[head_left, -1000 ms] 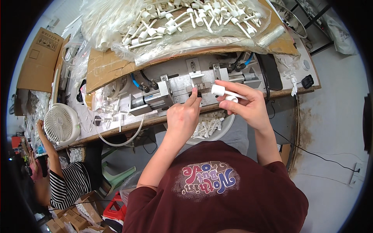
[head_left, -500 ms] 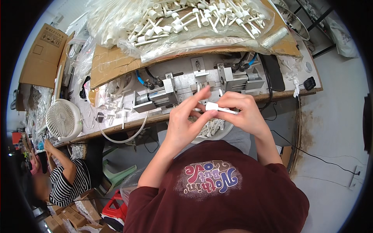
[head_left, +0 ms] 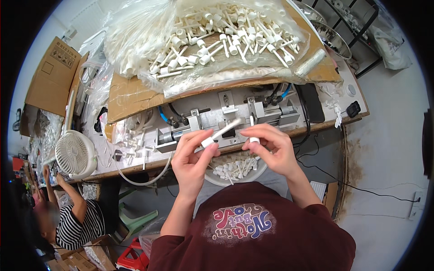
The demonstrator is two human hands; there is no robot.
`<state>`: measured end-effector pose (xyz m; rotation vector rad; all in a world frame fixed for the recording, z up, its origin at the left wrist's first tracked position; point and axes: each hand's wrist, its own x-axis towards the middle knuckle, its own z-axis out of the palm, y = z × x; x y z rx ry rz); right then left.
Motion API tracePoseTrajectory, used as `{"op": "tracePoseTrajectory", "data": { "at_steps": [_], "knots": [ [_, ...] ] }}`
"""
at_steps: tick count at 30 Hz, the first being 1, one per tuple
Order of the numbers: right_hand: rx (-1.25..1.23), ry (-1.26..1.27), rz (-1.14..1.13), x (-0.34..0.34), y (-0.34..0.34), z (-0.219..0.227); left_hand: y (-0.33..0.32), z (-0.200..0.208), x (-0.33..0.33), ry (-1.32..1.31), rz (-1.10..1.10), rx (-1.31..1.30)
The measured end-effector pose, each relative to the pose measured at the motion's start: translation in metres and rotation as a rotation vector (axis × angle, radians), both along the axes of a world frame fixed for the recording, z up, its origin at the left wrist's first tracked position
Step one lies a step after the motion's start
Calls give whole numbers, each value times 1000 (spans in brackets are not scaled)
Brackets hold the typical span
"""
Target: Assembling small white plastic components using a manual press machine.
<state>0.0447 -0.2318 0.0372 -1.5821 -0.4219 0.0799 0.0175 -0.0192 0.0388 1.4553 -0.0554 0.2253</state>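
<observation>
Between the fingertips of my left hand point(head_left: 192, 160) is a white plastic cap with a long stem point(head_left: 227, 128), its stem slanting up to the right. My right hand point(head_left: 276, 151) pinches a second white capped piece point(head_left: 254, 140), its thin stem pointing away from me. The two pieces are apart, held just in front of a metal clamping fixture point(head_left: 228, 108) with a cylinder on each side. Below my hands, a round bowl point(head_left: 218, 181) at my lap holds many similar small white pieces.
A clear plastic bag point(head_left: 135, 40) heaped with white stemmed caps lies on cardboard point(head_left: 135, 97) above the fixture. A white fan point(head_left: 76, 153) and loose white parts point(head_left: 131, 153) are at the left; a black phone-like slab point(head_left: 313, 104) lies right. A person in stripes point(head_left: 81, 223) works at far left.
My hands have moved apart and nearer to me. The left one now shows a stemmed cap pointing up right; the right one holds a cap with its stem upward. The view has shifted slightly.
</observation>
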Motion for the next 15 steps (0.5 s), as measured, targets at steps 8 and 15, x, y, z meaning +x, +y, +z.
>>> {"op": "tracePoseTrajectory", "data": {
  "at_steps": [8,15],
  "knots": [
    [-57,-136,-3,0,12,-4,2,-1,0,-18,-23,51],
    [-510,-599,-126,1,19,-45,4,-8,1,-110,-49,79]
  ]
}}
